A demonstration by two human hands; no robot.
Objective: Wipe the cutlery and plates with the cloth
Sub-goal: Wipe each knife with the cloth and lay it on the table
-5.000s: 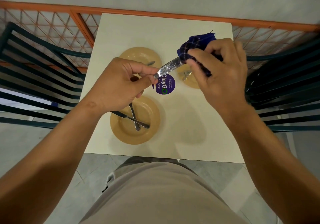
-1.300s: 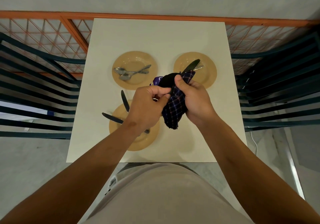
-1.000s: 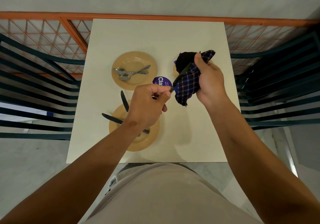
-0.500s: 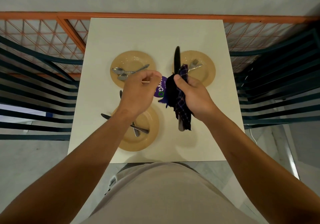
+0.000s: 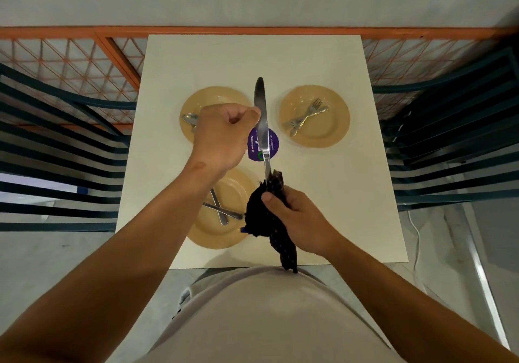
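Note:
A table knife is held above the table, its blade pointing away from me. My left hand pinches the blade near its middle. My right hand grips a dark plaid cloth bunched around the knife's handle, which is hidden inside it. Three tan plates lie below. The near plate holds two crossed knives. The far right plate holds forks. The far left plate holds spoons, partly hidden by my left hand.
A round purple sticker marks the table's middle, behind the knife. Dark green slatted chairs stand at both sides. An orange mesh railing runs along the table's far edge. My light-clothed body is at the near edge.
My right hand has slid the cloth down the knife toward me, from mid-length to the handle end. My left hand has taken a pinch on the bared blade.

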